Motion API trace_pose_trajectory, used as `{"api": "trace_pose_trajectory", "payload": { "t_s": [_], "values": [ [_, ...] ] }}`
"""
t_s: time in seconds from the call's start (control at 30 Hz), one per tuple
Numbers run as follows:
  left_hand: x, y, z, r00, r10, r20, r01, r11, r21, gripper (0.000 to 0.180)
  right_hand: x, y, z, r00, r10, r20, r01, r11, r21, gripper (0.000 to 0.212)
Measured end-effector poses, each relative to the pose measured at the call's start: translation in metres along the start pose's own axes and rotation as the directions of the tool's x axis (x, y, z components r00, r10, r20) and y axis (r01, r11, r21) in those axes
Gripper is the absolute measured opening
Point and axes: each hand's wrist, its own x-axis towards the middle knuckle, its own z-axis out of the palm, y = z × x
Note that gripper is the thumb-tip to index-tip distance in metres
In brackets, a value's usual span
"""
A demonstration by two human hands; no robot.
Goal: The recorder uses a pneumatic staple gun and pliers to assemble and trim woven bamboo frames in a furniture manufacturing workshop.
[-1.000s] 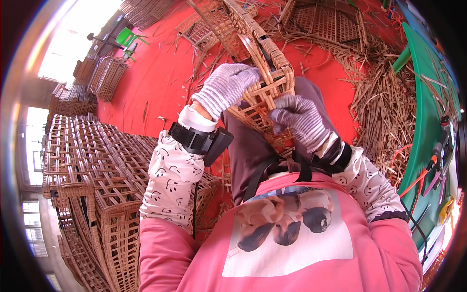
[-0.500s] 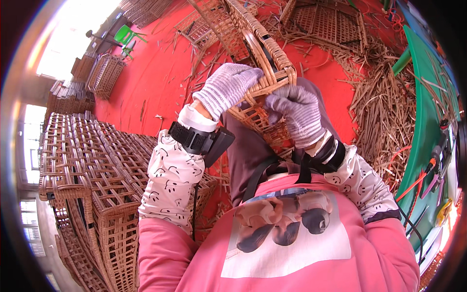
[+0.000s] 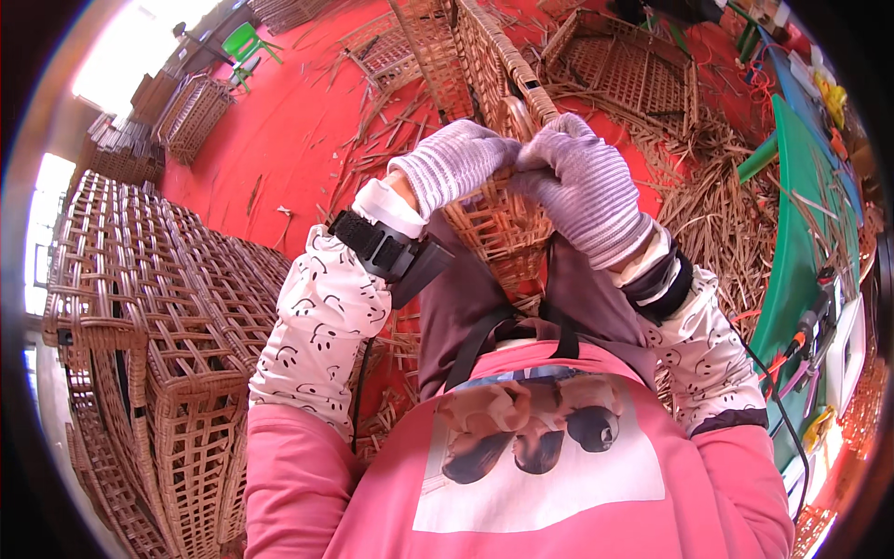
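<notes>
A brown woven basket [image 3: 498,58], open latticework with a thick wrapped rim, stands tilted between my knees. My left hand [image 3: 458,168], in a pale lavender-and-white striped knit glove, closes over the near corner of its rim. Against it, my right hand [image 3: 589,191], gloved alike, is curled with fingers bent at the same corner. The two hands meet and cover that corner, so whatever strand the right fingertips may pinch is hidden. Below them shows the basket's lower lattice wall [image 3: 503,228].
A large woven basket stack [image 3: 172,289] stands close on my left. More baskets [image 3: 622,70] lie ahead on the red floor [image 3: 244,182]. Loose cane strips [image 3: 722,219] heap at my right, beside a green board [image 3: 792,200] with tools. A green chair [image 3: 244,42] is far left.
My right hand has risen from below the corner to the rim, close against my left hand. The left fingers have shifted slightly right, and the basket corner is now covered.
</notes>
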Motion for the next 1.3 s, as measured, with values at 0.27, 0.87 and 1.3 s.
{"api": "trace_pose_trajectory", "payload": {
  "t_s": [0.27, 0.87, 1.3],
  "values": [
    [-0.005, 0.015, -0.017, 0.997, -0.071, 0.039, 0.078, 0.968, -0.240, 0.022, 0.009, 0.014, -0.041, 0.968, 0.092, -0.234, 0.092, 0.736, 0.671, 0.012],
    [-0.002, 0.029, -0.009, 0.936, -0.294, -0.191, 0.170, 0.858, -0.485, 0.028, 0.083, 0.010, -0.012, 0.898, -0.413, 0.148, 0.430, 0.896, -0.110, 0.023],
    [-0.006, 0.002, -0.001, 0.852, 0.091, -0.515, -0.277, 0.914, -0.297, 0.031, -0.004, 0.101, -0.233, 0.824, 0.422, -0.378, -0.455, 0.890, 0.002, 0.033]
  ]
}}
